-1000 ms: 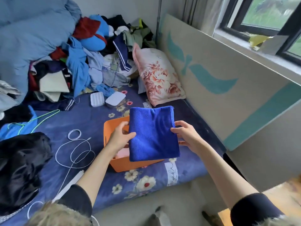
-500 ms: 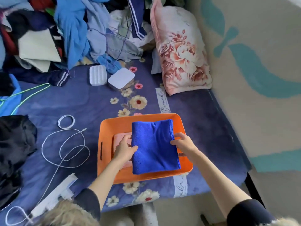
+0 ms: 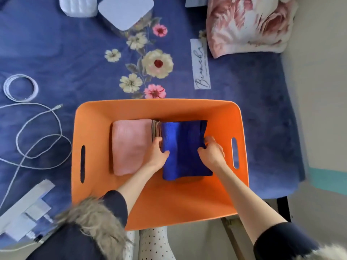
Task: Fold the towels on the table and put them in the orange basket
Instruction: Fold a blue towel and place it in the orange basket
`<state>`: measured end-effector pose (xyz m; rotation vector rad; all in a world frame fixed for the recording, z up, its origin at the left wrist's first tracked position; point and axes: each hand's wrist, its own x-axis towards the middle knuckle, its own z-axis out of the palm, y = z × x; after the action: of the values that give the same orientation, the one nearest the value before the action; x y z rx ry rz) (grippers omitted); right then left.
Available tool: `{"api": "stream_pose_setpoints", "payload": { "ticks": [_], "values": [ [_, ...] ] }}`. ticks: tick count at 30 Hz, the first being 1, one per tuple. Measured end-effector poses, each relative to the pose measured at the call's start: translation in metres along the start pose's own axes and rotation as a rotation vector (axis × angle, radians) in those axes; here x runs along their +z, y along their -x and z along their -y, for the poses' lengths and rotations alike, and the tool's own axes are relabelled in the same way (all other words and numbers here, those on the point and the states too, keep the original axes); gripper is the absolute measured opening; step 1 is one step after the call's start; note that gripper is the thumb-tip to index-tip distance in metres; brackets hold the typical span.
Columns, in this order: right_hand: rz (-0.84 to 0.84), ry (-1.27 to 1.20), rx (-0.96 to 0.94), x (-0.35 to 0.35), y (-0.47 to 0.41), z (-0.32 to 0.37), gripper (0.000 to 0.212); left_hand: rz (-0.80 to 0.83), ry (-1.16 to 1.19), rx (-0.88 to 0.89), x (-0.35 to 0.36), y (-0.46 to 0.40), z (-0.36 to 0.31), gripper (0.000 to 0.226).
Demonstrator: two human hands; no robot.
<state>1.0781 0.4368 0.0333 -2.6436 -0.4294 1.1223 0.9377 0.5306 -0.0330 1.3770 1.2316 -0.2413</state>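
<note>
A bed covered by a dark blue bedspread (image 3: 244, 102) printed with cream and pink flowers fills most of the view, lit evenly by soft daylight. At one o'clock a pink rose-patterned pillow (image 3: 249, 23) lies against a pale wall (image 3: 319, 91), which carries a teal band (image 3: 330, 178) at three o'clock. At five o'clock, light floor (image 3: 202, 239) shows below the bed's edge.

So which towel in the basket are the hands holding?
The blue towel, on the right side of the orange basket. The left hand and right hand grip its two edges. The pink towel lies beside it, not gripped.
</note>
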Motion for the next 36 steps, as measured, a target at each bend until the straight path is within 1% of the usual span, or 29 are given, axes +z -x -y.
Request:
{"api": "stream_pose_setpoints", "payload": {
  "ticks": [3,6,8,10,11,13,15,16,18,20,23,25,28,31,36],
  "values": [
    [0.006,0.04,0.029,0.008,-0.011,0.004,0.045,-0.016,-0.018,-0.005,0.002,-0.02,0.003,0.051],
    [0.04,0.077,0.05,0.015,-0.018,0.008,0.045,-0.031,-0.015,-0.004,0.005,-0.032,0.005,0.049],
    [0.02,0.11,0.06,0.02,-0.023,0.008,0.044,-0.037,-0.003,-0.016,0.007,-0.032,0.006,0.043],
    [-0.043,0.194,0.01,0.025,-0.025,0.006,0.048,-0.082,-0.029,0.018,0.005,-0.025,0.005,0.04],
    [-0.069,0.26,-0.043,0.027,-0.024,0.004,0.051,-0.107,-0.075,0.071,0.003,-0.019,0.004,0.041],
    [-0.077,0.483,-0.169,0.03,-0.019,-0.004,0.061,-0.119,-0.228,0.245,-0.001,-0.006,0.006,0.046],
    [-0.027,0.759,-0.307,0.038,-0.014,-0.014,0.073,-0.106,-0.488,0.434,-0.005,0.004,0.009,0.057],
    [-0.002,0.86,-0.358,0.043,-0.011,-0.02,0.077,-0.073,-0.638,0.495,-0.004,0.006,0.011,0.065],
    [0.041,0.971,-0.385,0.049,-0.01,-0.028,0.08,0.042,-0.906,0.539,0.001,0.003,0.016,0.083],
    [0.081,0.973,-0.347,0.051,-0.016,-0.032,0.083,0.108,-1.123,0.581,0.008,-0.006,0.023,0.097],
    [0.13,0.954,-0.317,0.051,-0.032,-0.034,0.099,0.1,-1.296,0.636,0.014,-0.021,0.033,0.102],
    [0.136,0.946,-0.32,0.051,-0.04,-0.034,0.105,0.06,-1.316,0.645,0.016,-0.03,0.035,0.101],
    [0.118,0.965,-0.321,0.052,-0.048,-0.032,0.108,0.022,-1.305,0.636,0.017,-0.035,0.032,0.103],
    [0.102,1.038,-0.326,0.052,-0.054,-0.028,0.111,0.038,-1.321,0.614,0.014,-0.041,0.024,0.109],
    [0.126,1.082,-0.322,0.053,-0.067,-0.028,0.119,0.077,-1.394,0.569,0.014,-0.053,0.015,0.118]
  ]
}}
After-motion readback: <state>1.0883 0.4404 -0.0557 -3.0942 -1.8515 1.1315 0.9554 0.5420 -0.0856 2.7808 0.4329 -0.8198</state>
